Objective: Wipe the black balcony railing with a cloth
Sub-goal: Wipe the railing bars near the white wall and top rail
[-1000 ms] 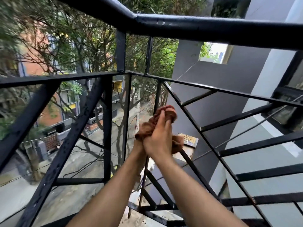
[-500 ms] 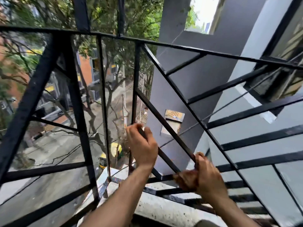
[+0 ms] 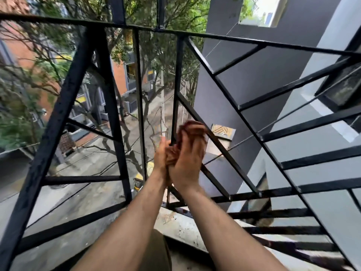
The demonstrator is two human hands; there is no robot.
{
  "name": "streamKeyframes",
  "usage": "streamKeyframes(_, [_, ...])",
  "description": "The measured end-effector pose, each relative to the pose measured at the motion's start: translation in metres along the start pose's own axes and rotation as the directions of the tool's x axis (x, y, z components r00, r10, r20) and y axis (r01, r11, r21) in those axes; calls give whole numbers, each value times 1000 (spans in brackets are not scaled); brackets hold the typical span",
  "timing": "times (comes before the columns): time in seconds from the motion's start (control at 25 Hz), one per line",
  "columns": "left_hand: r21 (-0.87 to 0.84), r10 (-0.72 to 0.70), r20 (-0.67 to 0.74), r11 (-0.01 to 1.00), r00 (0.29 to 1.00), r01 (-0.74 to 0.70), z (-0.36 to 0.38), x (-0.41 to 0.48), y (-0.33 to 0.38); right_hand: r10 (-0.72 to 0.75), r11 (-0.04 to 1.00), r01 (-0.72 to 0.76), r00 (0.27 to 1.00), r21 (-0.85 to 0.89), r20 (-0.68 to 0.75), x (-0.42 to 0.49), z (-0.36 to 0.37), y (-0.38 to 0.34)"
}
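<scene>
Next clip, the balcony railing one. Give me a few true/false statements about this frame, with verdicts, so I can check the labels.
1. The left hand and the right hand meet on the cloth. True.
2. The cloth is blue. False: it is reddish brown.
3. The hands work at a thin upright bar of the black railing. True.
4. The left hand grips the top rail, far from the cloth. False: it lies against the cloth, beside the right hand.
5. A street with trees shows beyond the railing. True.
</scene>
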State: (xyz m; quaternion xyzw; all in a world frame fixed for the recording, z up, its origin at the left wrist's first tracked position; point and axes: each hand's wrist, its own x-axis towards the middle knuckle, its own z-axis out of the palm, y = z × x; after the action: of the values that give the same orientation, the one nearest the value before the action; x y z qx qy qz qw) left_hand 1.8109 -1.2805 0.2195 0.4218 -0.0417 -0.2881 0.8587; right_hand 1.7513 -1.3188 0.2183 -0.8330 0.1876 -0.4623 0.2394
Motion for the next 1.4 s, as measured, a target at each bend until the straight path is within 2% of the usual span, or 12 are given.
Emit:
streamKeyframes(0.08, [-72,-88,56,993,995,91,-6,-8,13,56,992,-79,974,99,219,27,7,-10])
streamKeyframes(0.2, [-22,-43,15,999,999,44,6,-12,14,17,989,-68,932,129,362,33,2,23])
streamKeyframes(0.36, [272,330,-189,923,925,-274,21,-11,-19,141,959,1,865,-282,481,-55,-68,143])
streamKeyframes(0.44, [284,342,-181,916,922,-284,15,-5,-29,142,869,114,875,-482,462,-82,-90,181])
streamKeyframes(0.48, [264,338,-150,919,929,-291,9,-3,-28,145,866,81,904,-494,403,-89,-90,183])
streamKeyframes(0.56, [201,269,-74,947,960,-250,-9,8,-34,267,925,-173,930,-339,254,-113,-71,164])
streamKeyframes(0.76, [315,30,-66,949,997,-8,-70,30,-68,378,881,-432,888,191,261,-124,21,94])
streamKeyframes(0.88, [92,-184,-127,976,975,196,-101,35,-72,232,928,-298,931,224,281,-57,66,56])
streamKeyframes(1.04, [34,-216,-251,972,944,231,-96,44,-97,91,993,-49,909,-111,407,-76,61,105])
streamKeyframes(1.16, [292,24,-384,952,923,96,-95,38,-123,119,942,42,886,-333,448,-140,18,174])
streamKeyframes(1.32, [346,153,-322,937,934,-34,-91,23,-136,93,930,58,917,-362,387,-182,11,179])
streamKeyframes(1.4, [444,274,-425,894,863,-65,-86,16,-145,48,926,85,940,-369,336,-172,27,168])
